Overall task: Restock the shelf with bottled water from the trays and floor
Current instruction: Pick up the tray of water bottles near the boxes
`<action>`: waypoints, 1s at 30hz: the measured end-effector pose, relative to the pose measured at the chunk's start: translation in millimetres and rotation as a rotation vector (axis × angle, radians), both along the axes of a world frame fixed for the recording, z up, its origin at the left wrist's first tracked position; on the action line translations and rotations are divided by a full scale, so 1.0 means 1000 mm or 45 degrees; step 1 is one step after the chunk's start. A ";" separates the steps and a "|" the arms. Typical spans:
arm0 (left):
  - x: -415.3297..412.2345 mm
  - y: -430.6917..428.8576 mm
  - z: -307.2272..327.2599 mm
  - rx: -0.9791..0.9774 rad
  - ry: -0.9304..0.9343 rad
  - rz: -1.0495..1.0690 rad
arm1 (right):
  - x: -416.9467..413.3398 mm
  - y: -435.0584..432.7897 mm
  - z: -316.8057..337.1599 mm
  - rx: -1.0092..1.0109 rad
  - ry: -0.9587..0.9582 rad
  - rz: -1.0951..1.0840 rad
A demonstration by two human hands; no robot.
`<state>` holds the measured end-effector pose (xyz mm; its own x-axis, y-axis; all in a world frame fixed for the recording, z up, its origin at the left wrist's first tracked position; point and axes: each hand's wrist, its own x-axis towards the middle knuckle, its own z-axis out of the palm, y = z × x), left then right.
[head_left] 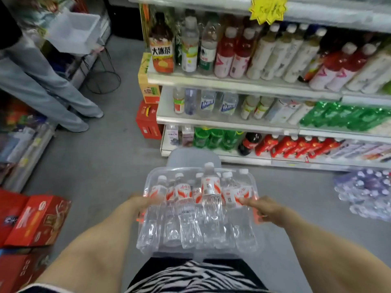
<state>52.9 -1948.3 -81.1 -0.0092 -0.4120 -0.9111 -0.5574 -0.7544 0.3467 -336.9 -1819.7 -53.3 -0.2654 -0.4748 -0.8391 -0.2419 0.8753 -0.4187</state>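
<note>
Bottled water (198,199) fills a clear tray (152,174), carried at waist height straight in front of the person, midway between the two arms.

On the far left, red cartons (36,220) are stacked on the floor. Another person's legs (42,85) stand further up the aisle, well apart from the load.

The left hand (146,203) grips the tray's left side. Its fingertips are smeared by blur, so I cannot tell how far they wrap.

The bottles stand packed together with their caps leaning away from the body toward the shelf (232,83). One bottle (209,187), right of centre, rises above its neighbours.

The right hand (264,210) holds the tray's right side with curled fingers. The hands are therefore apart, with the tray's full width between them.

The tray appears to run crosswise from hand to hand. Neither hand is nearer to it, since both are already on it.

The shelf lies ahead and stretches off to the right, so the right hand is on the shelf's side. The next move probably means carrying the tray forward and rightward, or setting it down so a hand is free.

At the far right, a shrink-wrapped pack (366,193) of water rests on the floor just below the bottom tier.
</note>
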 end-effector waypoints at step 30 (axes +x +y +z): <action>-0.076 -0.277 -0.089 -0.122 -0.380 -0.095 | -0.057 -0.261 -0.097 -0.041 -0.097 -0.202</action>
<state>-23.2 -2224.8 -170.0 0.2193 -0.5040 -0.8354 -0.6976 -0.6796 0.2268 -394.4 -2080.4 -150.2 -0.2758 -0.4591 -0.8445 -0.0683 0.8857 -0.4592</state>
